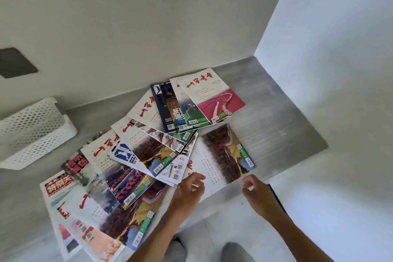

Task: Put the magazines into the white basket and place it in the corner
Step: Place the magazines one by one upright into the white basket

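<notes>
Magazines (148, 155) are lying fanned out and overlapping across the grey floor (276, 130), running from the near left up toward the far right where two pale walls are meeting in a corner (257, 53). Most are showing white covers with red brush lettering. One with a pink cover (214, 95) is sitting farthest away, topping a small overlapping group that includes a dark-covered one (168, 108). Another, showing a brown and yellow landscape (223, 155), is lying nearest the open floor on the right, and my hands are hovering at its near edge.

Over on the far left, the white basket (34, 134) is standing against the wall, apart from the spread. Its perforated sides are blurred, and I cannot tell whether anything is lying inside it; no magazine is showing above its rim.

I am reaching my left hand (189, 189) forward over the near edge of the landscape magazine, fingers (198, 176) loosely curled and narrow, gripping nothing, though whether the fingertips are touching the cover I cannot tell. My right hand (257, 191) is hanging just beside that magazine's near right corner, fingers (247, 182) likewise bent inward and close together, holding nothing. Both forearms are stretching in from the near edge. A dark plate (17, 62) is showing on the left wall.
</notes>
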